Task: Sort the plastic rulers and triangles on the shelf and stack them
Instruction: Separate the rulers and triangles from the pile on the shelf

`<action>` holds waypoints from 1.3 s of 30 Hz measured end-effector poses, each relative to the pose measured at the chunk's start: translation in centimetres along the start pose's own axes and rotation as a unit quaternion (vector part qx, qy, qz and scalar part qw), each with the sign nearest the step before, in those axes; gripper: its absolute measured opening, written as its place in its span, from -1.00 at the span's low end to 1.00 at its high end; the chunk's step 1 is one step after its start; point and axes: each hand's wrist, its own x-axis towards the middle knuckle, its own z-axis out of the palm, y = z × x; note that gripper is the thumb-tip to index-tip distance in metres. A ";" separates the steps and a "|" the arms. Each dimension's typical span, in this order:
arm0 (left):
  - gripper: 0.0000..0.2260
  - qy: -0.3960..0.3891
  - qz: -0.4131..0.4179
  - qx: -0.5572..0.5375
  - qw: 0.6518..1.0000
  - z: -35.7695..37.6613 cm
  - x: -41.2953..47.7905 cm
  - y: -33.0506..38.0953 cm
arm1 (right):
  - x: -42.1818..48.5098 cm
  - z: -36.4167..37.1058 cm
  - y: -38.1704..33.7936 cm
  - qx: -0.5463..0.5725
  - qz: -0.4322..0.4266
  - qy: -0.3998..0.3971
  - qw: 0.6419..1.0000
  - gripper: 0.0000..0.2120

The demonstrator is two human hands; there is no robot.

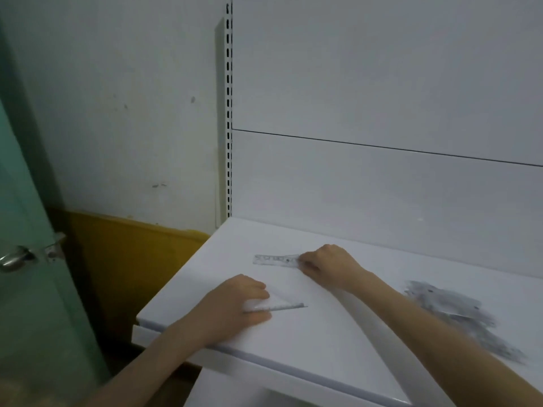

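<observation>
The left hand [235, 304] pinches a clear triangle [279, 305] that pokes out past its fingers. The right hand [326, 261] holds a ruler [274, 259] by its end. Both look thin and slippery, so they could slip loose.

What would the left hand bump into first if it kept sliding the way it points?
The left hand, pinching the clear plastic triangle, points up and right across the white shelf. First in that line is probably the right hand holding the clear plastic ruler; depth is unclear.
</observation>
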 end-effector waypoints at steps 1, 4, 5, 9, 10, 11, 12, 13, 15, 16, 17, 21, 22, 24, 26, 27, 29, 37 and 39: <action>-0.29 -0.012 0.018 0.020 1.000 -0.1 0.1 -0.3 | -0.1 -0.3 -0.6 -0.033 -0.012 -0.007 0.999 -0.74; -0.54 0.033 0.109 0.095 0.989 -0.4 0.1 -1.1 | -0.6 -1.1 -2.3 -0.135 -0.080 -0.016 0.987 -0.81; -0.62 0.046 0.143 0.113 0.982 -0.3 0.1 -1.3 | -0.9 -1.3 -2.8 -0.170 -0.082 -0.031 0.982 -0.74; -0.76 0.055 0.191 0.198 0.960 -1.1 0.0 -0.5 | -0.6 -1.3 -3.1 -0.175 -0.078 0.032 0.981 -0.47; -0.81 0.060 0.186 0.192 0.962 -1.4 -0.1 -0.1 | -0.6 -1.6 -3.6 -0.174 -0.079 0.045 0.981 -0.50; -0.86 0.065 0.175 0.180 0.966 -1.6 -0.2 0.2 | -0.7 -1.9 -4.0 -0.164 -0.073 0.059 0.982 -0.58; -0.89 0.069 0.161 0.168 0.970 -1.7 -0.4 0.4 | -0.9 -2.1 -4.3 -0.158 -0.068 0.081 0.982 -0.70; -0.92 0.079 0.146 0.154 0.974 -1.6 -0.6 0.3 | -1.2 -2.0 -4.5 -0.156 -0.064 0.106 0.980 -0.82; -0.97 0.088 0.114 0.128 0.981 -1.4 -0.9 0.0 | -1.8 -1.8 -4.3 -0.146 -0.058 0.136 0.978 -0.93; -0.98 0.088 0.103 0.119 0.984 -1.3 -0.9 -0.1 | -2.2 -1.9 -4.1 -0.138 -0.057 0.138 0.979 -0.87; -0.98 0.090 0.096 0.110 0.985 -1.2 -0.9 -0.1 | -2.5 -2.0 -3.9 -0.126 -0.053 0.140 0.981 -0.82; -0.94 0.074 0.004 0.056 0.996 -1.3 -0.4 0.4 | -3.9 -2.6 -3.3 -0.062 -0.029 0.151 0.986 -0.76; -0.96 0.075 -0.017 0.036 0.996 -1.4 -0.2 0.6 | -4.2 -2.9 -3.2 -0.030 -0.013 0.144 0.989 -0.77; -0.86 0.101 -0.045 0.010 0.994 -1.4 0.3 1.1 | -5.2 -3.5 -2.9 0.059 0.033 0.095 0.993 -0.84; -0.88 0.113 -0.071 -0.015 0.991 -1.4 1.1 1.6 | -6.4 -4.2 -2.6 0.147 0.068 0.074 0.984 -0.90; -0.95 0.116 -0.087 -0.026 0.989 -1.4 1.4 2.1 | -7.0 -4.5 -2.3 0.179 0.088 0.068 0.977 -0.90; -0.93 0.133 -0.102 -0.046 0.985 -1.0 2.2 2.7 | -8.3 -5.0 -1.7 0.212 0.124 0.065 0.967 -0.87; -0.57 0.180 0.010 -0.130 0.975 2.0 6.3 8.1 | -15.5 -6.0 0.8 0.209 0.223 0.113 0.945 -0.74; -0.66 0.180 0.020 -0.139 0.974 3.0 7.6 10.4 | -18.0 -6.2 1.4 0.214 0.240 0.120 0.939 -0.69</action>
